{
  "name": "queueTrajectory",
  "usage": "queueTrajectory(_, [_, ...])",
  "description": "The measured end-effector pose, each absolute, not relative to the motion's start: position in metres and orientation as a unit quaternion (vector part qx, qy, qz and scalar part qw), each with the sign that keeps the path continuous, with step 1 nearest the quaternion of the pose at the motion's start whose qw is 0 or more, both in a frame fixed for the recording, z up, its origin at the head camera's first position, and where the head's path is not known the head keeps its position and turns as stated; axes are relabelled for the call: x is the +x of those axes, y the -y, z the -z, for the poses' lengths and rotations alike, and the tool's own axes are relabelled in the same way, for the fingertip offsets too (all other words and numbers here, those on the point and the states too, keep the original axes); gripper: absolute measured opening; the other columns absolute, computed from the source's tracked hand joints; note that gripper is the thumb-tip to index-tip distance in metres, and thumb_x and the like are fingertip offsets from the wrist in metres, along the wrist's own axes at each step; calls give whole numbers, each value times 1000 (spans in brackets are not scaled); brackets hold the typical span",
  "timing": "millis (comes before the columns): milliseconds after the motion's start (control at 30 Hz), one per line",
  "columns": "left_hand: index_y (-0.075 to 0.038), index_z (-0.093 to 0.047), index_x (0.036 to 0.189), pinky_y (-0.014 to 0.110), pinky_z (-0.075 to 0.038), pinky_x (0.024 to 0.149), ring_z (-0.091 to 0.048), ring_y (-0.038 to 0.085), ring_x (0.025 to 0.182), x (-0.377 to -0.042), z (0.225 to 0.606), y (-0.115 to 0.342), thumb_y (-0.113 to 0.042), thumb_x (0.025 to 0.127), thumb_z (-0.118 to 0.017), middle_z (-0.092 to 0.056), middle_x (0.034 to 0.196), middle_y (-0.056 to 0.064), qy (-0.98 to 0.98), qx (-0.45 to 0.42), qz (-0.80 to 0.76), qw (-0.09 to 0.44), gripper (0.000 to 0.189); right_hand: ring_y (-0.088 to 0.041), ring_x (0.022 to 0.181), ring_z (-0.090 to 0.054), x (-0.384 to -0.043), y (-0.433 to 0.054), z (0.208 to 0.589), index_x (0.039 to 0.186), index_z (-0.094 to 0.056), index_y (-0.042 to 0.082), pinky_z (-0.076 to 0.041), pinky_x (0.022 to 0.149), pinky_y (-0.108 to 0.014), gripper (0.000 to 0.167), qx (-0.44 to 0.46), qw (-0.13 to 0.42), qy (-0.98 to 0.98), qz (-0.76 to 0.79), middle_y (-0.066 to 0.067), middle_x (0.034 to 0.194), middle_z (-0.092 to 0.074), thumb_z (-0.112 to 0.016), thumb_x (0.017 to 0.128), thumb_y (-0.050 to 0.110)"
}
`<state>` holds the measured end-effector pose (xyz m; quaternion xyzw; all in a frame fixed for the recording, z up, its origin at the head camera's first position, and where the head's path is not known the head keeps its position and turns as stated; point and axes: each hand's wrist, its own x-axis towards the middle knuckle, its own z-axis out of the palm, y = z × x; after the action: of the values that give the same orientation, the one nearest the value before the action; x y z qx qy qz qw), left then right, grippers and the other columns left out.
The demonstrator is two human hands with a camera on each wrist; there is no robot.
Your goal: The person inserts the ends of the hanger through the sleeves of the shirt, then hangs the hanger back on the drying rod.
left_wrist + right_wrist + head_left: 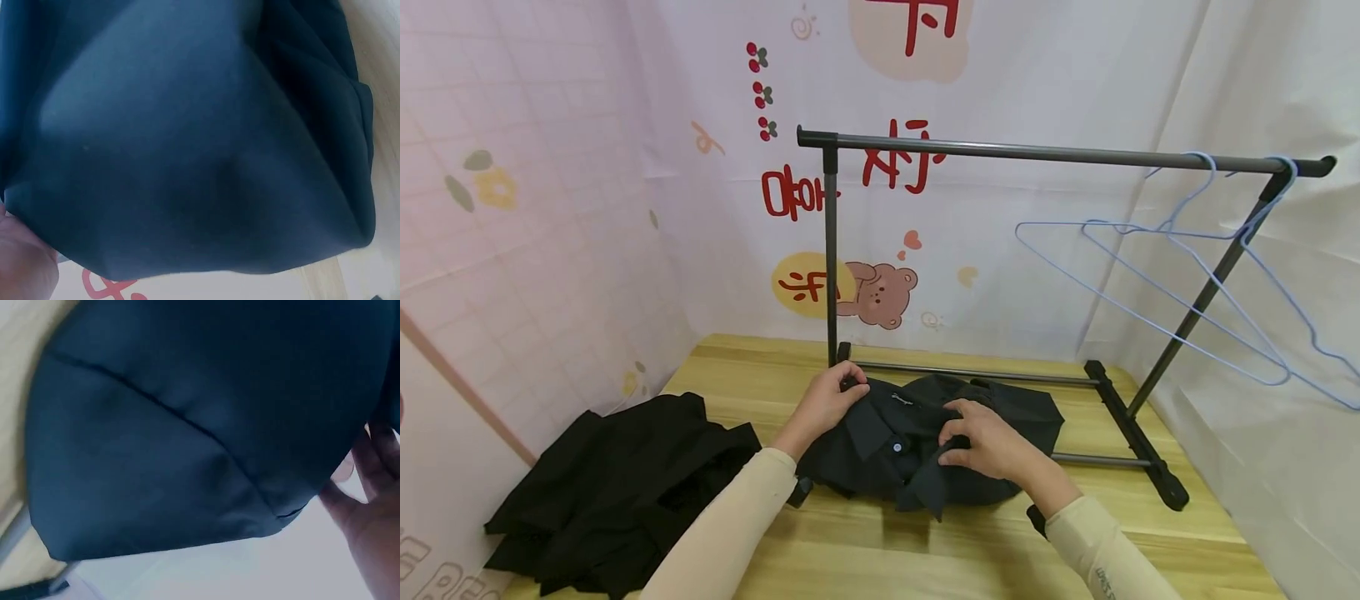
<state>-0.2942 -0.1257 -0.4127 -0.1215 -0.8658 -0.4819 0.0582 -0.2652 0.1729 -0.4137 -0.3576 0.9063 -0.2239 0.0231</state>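
Note:
A black collared shirt (880, 467) with a pale button lies bunched over the lower part of the clothes rack. My left hand (827, 402) pinches the shirt's upper left part near the collar. On the other side, my right hand (988, 440) has its fingers curled at the shirt's right part and grips the cloth. In the left wrist view, dark cloth (187, 156) fills most of the picture, with a bit of the left hand (25, 259) at its edge. The right wrist view shows a seam across the shirt (156, 444) and the right hand (375, 506) at its border.
A second heap of black clothing (625, 492) lies on the wooden tabletop (850, 558) at left. Behind the shirt stands the dark metal rack (1000, 150). Two blue wire hangers (1150, 321) hang from its bar at the right. Printed cloth (715, 208) surrounds the table.

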Motion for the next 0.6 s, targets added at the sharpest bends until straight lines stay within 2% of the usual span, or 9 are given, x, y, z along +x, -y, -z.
queueTrajectory(67, [-16,-65,119,45,-46,93,-57,24,103,-294,411,126,-18,96,-69,-63,111,4,858,-128,496,37,24,-37,117,-53,-267,-176,411,93,-65,25,-47,89,-50,12,-327,38,-899,289,-15,132,-53,-73,91,34])
queueTrajectory(133, [-15,-62,131,47,-45,98,-56,25,110,-294,410,127,-18,95,-69,-62,116,7,850,-135,508,10,37,-31,99,-57,-268,-179,406,94,-62,22,-47,78,-43,14,-287,42,-891,351,-10,116,-57,-71,93,33])
queueTrajectory(233, [-10,-60,136,46,-46,99,-57,25,112,-293,408,130,-18,93,-71,-62,120,8,844,-142,516,-42,45,-23,74,-47,-271,-181,400,96,-59,17,-40,67,-37,20,-240,25,-885,399,-4,88,-51,-71,92,32])
queueTrajectory(333, [-5,-70,120,39,-49,88,-59,22,98,-293,410,131,-15,93,-71,-66,107,7,845,-149,509,-69,29,-18,64,-40,-272,-181,400,97,-58,15,-38,63,-34,24,-202,15,-889,410,-1,76,-44,-74,91,32])
queueTrajectory(433, [-6,-72,95,32,-45,70,-55,19,75,-293,415,126,-16,94,-69,-62,83,4,856,-124,501,-42,10,-16,58,-36,-273,-177,408,94,-58,16,-36,59,-33,24,-176,15,-901,397,1,67,-38,-76,89,30])
queueTrajectory(500, [-8,-66,81,31,-39,62,-48,18,65,-292,421,120,-19,95,-68,-53,71,2,872,-87,482,-1,19,-16,54,-36,-273,-172,417,90,-57,17,-35,57,-33,23,-163,27,-916,365,1,63,-37,-76,89,29])
queueTrajectory(600, [-11,-57,71,29,-35,57,-43,17,58,-289,430,111,-26,96,-68,-44,62,-1,888,-36,458,34,31,-15,55,-42,-274,-164,434,92,-60,16,-38,58,-33,20,-149,51,-941,299,2,63,-44,-75,90,30])
